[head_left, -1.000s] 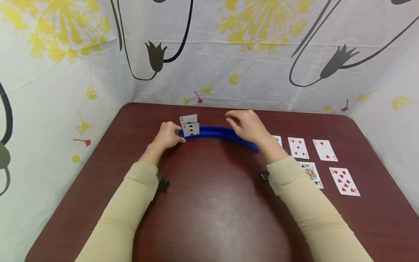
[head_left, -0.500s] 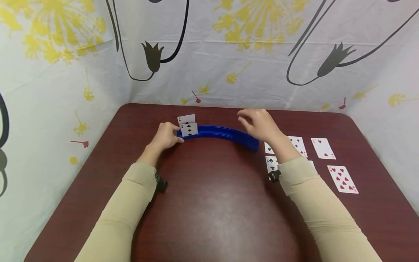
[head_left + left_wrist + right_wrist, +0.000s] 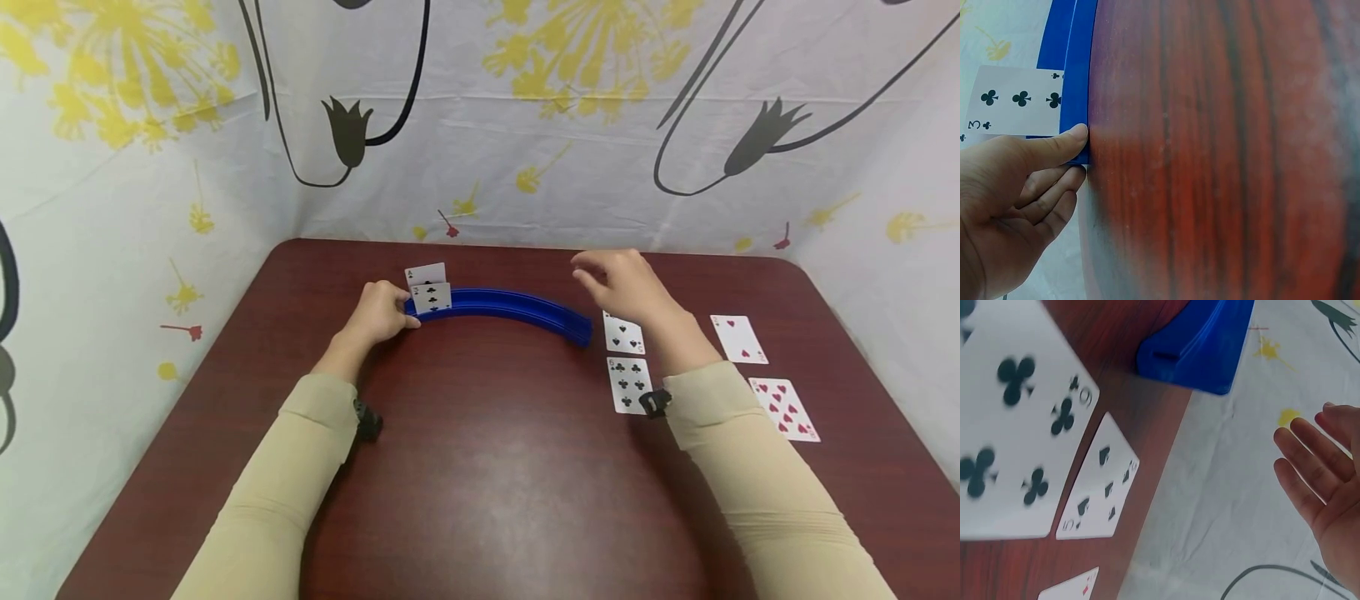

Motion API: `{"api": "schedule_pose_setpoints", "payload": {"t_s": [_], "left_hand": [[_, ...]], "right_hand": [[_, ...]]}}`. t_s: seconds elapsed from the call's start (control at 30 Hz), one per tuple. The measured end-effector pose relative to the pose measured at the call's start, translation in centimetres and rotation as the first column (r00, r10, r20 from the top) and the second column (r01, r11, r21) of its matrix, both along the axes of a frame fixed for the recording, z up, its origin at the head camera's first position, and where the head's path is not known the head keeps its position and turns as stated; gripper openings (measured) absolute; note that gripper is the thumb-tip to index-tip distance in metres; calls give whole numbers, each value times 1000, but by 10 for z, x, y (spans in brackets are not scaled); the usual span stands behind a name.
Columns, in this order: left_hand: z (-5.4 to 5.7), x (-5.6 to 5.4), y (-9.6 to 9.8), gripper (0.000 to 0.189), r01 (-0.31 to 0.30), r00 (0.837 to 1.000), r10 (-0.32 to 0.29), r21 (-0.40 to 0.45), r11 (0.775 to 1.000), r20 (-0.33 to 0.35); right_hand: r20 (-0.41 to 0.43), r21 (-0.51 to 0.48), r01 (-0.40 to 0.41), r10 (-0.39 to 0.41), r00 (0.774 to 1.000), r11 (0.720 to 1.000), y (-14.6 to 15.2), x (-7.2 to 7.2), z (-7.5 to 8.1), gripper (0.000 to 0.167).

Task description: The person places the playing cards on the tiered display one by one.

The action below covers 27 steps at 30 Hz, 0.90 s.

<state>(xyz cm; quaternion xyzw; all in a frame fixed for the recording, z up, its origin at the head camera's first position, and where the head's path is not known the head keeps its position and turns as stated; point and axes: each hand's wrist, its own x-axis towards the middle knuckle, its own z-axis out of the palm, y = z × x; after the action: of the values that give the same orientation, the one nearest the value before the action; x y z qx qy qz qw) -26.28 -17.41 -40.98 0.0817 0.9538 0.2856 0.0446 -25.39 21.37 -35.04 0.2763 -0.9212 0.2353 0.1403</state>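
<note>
My left hand (image 3: 378, 312) pinches the left end of a blue curved card holder (image 3: 517, 307), thumb in front and fingers behind, as the left wrist view shows. Upright in that end stand a three of clubs (image 3: 431, 297) and, behind it and partly hidden, an ace (image 3: 425, 273). My right hand (image 3: 630, 287) holds nothing; its fingers are loosely bent in the air beyond the right end of the holder. Just below it lie a five of spades (image 3: 623, 335) and a six of clubs (image 3: 628, 385), face up on the table.
Farther right lie a two of hearts (image 3: 738, 339) and a heart card with several pips (image 3: 783, 408). In the right wrist view a corner of a diamond card (image 3: 1072, 587) shows. A patterned cloth (image 3: 480, 167) hangs behind the brown table (image 3: 480, 467).
My right hand has moved right, away from above the holder. The five of spades and six of clubs came into view; the forearm now covers a diamond card and a king. My left hand stays put.
</note>
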Motion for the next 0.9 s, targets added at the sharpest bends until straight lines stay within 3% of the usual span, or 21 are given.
{"api": "schedule_pose_setpoints", "payload": {"t_s": [0.3,0.9], "left_hand": [[0,-2,0,55,-6,1000,6,-1,1000,3],[-1,-1,1,56,-16,1000,15,8,1000,23]], "right_hand": [[72,17,49,-50,996,999,22,5,3,22],[66,51,99,-102,993,994,75,14,8,24]]}}
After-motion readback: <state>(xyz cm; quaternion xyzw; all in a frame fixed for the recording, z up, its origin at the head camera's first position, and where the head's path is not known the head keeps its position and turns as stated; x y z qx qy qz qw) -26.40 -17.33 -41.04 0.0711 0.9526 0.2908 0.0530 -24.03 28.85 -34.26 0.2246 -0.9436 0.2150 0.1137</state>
